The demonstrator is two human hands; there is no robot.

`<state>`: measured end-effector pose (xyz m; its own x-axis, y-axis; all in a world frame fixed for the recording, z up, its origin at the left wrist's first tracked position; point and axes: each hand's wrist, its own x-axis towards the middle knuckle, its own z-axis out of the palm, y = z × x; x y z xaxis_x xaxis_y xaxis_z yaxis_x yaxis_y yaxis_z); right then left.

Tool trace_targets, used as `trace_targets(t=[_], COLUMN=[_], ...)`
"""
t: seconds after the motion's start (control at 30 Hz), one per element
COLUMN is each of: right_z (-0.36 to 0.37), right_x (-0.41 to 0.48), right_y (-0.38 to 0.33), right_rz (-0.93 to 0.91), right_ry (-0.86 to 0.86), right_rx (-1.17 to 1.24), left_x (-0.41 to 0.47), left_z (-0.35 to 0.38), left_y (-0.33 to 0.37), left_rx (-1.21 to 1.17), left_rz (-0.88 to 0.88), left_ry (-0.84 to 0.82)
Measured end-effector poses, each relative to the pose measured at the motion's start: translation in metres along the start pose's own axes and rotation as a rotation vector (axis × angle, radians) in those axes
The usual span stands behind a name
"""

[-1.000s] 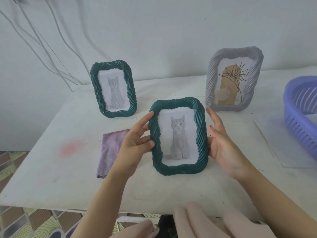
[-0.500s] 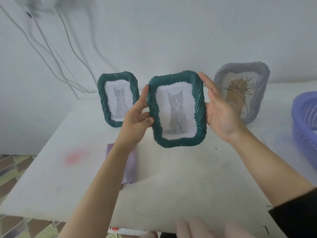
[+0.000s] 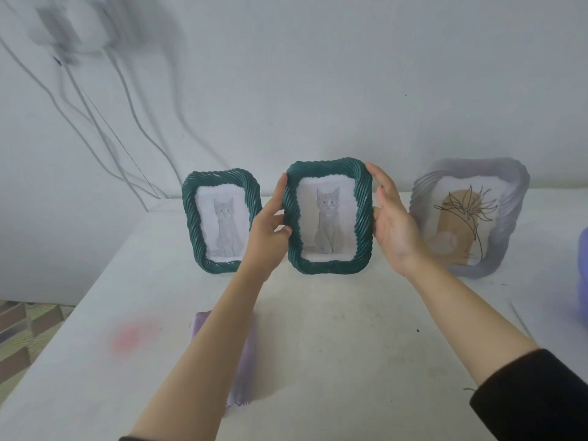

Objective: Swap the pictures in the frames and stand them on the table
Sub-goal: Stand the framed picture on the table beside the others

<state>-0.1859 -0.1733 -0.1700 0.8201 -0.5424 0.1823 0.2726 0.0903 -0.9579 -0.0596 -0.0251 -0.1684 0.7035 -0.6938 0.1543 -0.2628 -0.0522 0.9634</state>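
Observation:
I hold a dark green frame with a grey kitten picture (image 3: 329,218) upright between both hands, its lower edge at or just above the white table (image 3: 334,329). My left hand (image 3: 270,230) grips its left edge, thumb on the front. My right hand (image 3: 393,224) lies along its right edge with the fingers nearly straight up the side. A second green frame with the same kitten picture (image 3: 221,221) stands to the left near the wall. A pale lilac frame with a line-drawn plant picture (image 3: 467,218) stands to the right.
A lilac cloth (image 3: 245,361) lies on the table under my left forearm. A purple basket (image 3: 584,272) shows at the right edge. White cables (image 3: 105,122) hang down the wall at the left. A pink stain (image 3: 130,337) marks the table's left part.
Both hands carried the held green frame away from me, up and toward the wall, to a spot between the two standing frames. The camera tilted up.

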Motion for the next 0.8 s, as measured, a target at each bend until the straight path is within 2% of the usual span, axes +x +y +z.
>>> trace_targets(t=[0.27, 0.63, 0.8], right_z=[0.005, 0.001, 0.001], right_x=[0.017, 0.012, 0.008], right_y=[0.010, 0.018, 0.021], right_rz=[-0.050, -0.042, -0.064], right_ry=[0.065, 0.064, 0.052], right_rx=[0.034, 0.083, 0.001], left_x=[0.022, 0.013, 0.012], left_z=[0.004, 0.002, 0.002], left_y=[-0.010, -0.015, -0.016], left_rx=[0.026, 0.024, 0.029], left_rz=[0.019, -0.004, -0.010], left_ry=[0.047, -0.008, -0.006])
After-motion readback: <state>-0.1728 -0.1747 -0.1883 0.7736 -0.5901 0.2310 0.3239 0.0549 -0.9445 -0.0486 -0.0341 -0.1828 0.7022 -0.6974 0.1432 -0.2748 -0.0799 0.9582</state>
